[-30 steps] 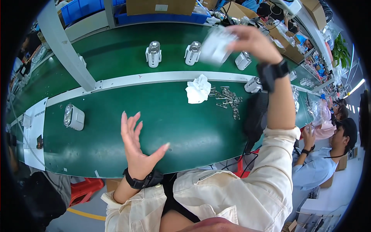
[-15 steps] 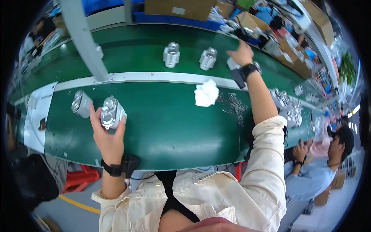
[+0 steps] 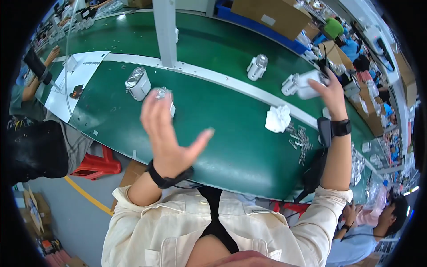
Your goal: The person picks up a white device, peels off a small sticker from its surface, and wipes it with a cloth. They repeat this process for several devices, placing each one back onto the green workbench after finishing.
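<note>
**Two hands over the green belt**

The person stands at a long green belt [image 3: 231, 147] and both arms are stretched out over it. The left hand [image 3: 167, 133] is lifted above the belt, the palm open and the thumb spread away to the right. The fingers point up and away from the person. Just behind the fingertips a small white and silver unit [image 3: 163, 95] shows; the fingers cover most of it, so I cannot tell if they touch it or only hover in front of it. A second unit of the same kind [image 3: 137, 83] stands on the belt, a little to the left, apart from the hand.

The right hand [image 3: 331, 91] reaches far out to the other side of the belt. Its fingers are closed around a white part [image 3: 307, 85], which is held up above the belt. A silver unit [image 3: 290, 84] sits just beside this part on its left side, and one more [image 3: 256, 66] stands further left.

Between the two arms a crumpled white cloth [image 3: 277, 119] lies on the belt, and near it, to the right, a heap of small metal pieces [image 3: 300, 141].
</note>
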### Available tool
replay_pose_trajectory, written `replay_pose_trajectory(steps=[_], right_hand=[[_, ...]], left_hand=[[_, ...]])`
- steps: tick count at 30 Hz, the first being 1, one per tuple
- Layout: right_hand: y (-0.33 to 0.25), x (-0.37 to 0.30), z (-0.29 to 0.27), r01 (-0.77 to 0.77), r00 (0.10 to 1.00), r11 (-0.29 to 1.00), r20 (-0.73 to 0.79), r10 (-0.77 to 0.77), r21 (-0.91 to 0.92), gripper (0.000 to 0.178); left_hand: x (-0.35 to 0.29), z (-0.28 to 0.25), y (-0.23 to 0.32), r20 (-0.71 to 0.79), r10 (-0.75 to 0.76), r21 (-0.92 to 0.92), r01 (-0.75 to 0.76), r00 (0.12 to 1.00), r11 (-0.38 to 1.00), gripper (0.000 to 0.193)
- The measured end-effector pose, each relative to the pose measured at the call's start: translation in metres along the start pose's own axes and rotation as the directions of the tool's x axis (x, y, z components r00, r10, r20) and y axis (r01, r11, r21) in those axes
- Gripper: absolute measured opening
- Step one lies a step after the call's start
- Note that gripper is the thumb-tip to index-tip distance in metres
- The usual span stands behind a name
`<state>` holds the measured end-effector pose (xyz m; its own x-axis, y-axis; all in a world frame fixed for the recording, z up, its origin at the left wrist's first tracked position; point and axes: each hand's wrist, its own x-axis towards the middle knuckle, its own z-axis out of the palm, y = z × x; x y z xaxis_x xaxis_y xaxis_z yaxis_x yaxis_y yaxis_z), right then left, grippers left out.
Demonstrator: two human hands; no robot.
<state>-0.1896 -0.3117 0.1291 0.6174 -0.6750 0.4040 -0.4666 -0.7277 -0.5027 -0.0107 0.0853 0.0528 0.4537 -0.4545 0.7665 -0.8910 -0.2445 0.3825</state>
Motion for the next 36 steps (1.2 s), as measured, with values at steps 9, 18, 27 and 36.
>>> replay_pose_trajectory(steps=[9, 18, 27, 36], right_hand=[[-0.194, -0.180, 0.048, 0.161, 0.874, 0.919, 0.380, -0.302, 0.360, 0.070], [-0.160, -0.201, 0.039, 0.160, 0.870, 0.747, 0.265, -0.416, 0.645, 0.035], [-0.157, -0.217, 0.036, 0.183, 0.785, 0.743, 0.359, -0.505, 0.644, 0.019], [-0.150, -0.259, 0.046, -0.265, 0.904, 0.570, 0.405, -0.133, 0.778, 0.041]], left_hand=[[-0.033, 0.018, 0.046, 0.471, -0.050, -0.591, 0.357, 0.881, 0.723, 0.106], [-0.071, 0.000, 0.032, 0.586, 0.058, -0.632, 0.411, 0.808, 0.657, 0.094], [-0.083, -0.004, 0.046, 0.524, -0.011, -0.639, 0.402, 0.851, 0.656, 0.091], [-0.083, 0.017, 0.043, -0.032, 0.200, -0.397, -0.196, 0.979, 0.896, 0.081]])
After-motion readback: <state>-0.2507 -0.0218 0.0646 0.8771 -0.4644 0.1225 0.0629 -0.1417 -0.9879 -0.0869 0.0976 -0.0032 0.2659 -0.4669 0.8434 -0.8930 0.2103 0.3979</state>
